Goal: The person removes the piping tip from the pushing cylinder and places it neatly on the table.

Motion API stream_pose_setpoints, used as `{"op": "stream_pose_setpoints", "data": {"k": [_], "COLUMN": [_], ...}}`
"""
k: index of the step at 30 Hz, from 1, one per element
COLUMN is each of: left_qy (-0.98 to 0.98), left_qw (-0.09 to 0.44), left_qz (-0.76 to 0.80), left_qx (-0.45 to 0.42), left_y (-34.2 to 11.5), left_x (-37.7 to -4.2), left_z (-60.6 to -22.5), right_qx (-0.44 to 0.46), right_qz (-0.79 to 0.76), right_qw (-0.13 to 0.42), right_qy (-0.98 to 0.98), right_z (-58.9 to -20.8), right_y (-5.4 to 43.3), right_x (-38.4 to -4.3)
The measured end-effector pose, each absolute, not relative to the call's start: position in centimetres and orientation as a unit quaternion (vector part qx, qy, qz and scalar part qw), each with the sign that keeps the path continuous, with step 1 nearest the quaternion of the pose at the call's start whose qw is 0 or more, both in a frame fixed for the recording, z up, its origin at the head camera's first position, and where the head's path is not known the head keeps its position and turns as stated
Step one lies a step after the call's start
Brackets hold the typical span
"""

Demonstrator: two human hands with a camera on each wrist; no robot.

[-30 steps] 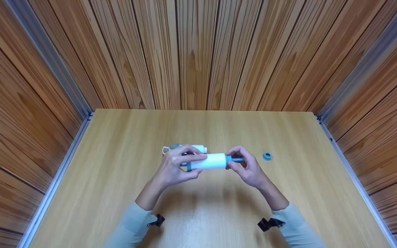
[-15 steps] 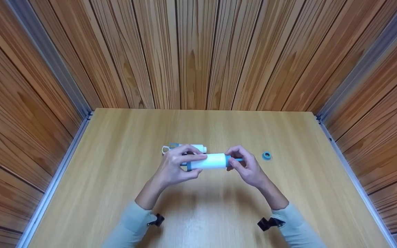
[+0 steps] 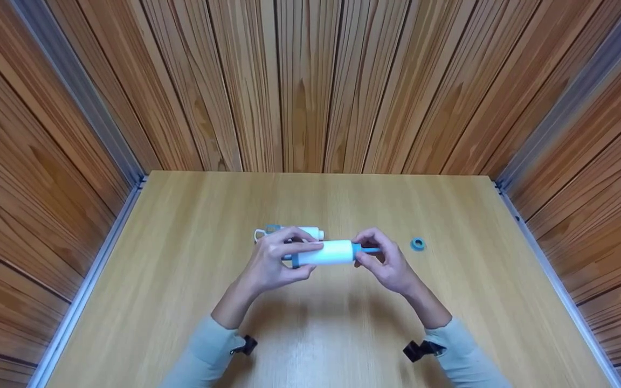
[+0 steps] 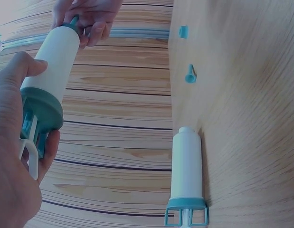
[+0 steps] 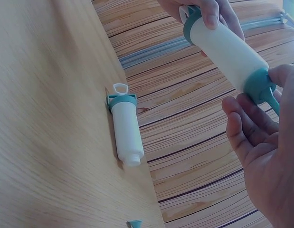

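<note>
A white icing syringe (image 3: pixel 329 252) is held level above the table, with a teal collar at its left end and a teal nozzle cap (image 5: pixel 260 86) at its right. My left hand (image 3: pixel 280 260) grips the barrel near the collar; a white pull handle (image 4: pixel 32 159) shows below that collar in the left wrist view. My right hand (image 3: pixel 385 261) pinches the nozzle cap between thumb and fingers, and the thin teal tip points out past them. Behind the left hand, a second white syringe (image 4: pixel 186 164) lies on the table.
On the table (image 3: pixel 310 334), a teal ring (image 3: pixel 417 244) lies right of my right hand. A small teal nozzle (image 4: pixel 190 74) lies near it in the left wrist view, hidden in the head view. Wood-panelled walls (image 3: pixel 310 86) enclose the back and sides.
My right thumb slid over the nozzle cap half a second ago and is now back lower on its edge. The left hand and the syringe barrel stay in place.
</note>
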State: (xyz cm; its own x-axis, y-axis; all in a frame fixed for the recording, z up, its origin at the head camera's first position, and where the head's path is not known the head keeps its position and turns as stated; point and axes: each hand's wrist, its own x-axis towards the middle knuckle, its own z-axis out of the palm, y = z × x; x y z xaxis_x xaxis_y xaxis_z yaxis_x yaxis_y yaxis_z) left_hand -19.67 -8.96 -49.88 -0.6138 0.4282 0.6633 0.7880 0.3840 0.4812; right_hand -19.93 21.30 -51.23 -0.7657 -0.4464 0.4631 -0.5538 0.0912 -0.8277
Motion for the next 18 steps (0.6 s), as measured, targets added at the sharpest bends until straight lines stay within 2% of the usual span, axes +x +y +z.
{"op": "stream_pose_setpoints", "data": {"k": [8,18], "left_qy": [-0.8,-0.805], "left_qw": [0.221,0.213], "left_qz": [-0.407,-0.405], "left_qx": [-0.381,-0.377], "left_y": [-8.97,-8.87], "left_x": [-19.69,-19.71], "left_z": [-49.73,-49.88], "right_qx": [0.349,0.318], "right_qz": [0.581,0.582], "right_qw": [0.056,0.029], "right_qy": [-0.733,-0.748], "right_z": [-51.31,-51.07], "right_y": [21.18,21.34], "right_x": [-20.03,-19.8]}}
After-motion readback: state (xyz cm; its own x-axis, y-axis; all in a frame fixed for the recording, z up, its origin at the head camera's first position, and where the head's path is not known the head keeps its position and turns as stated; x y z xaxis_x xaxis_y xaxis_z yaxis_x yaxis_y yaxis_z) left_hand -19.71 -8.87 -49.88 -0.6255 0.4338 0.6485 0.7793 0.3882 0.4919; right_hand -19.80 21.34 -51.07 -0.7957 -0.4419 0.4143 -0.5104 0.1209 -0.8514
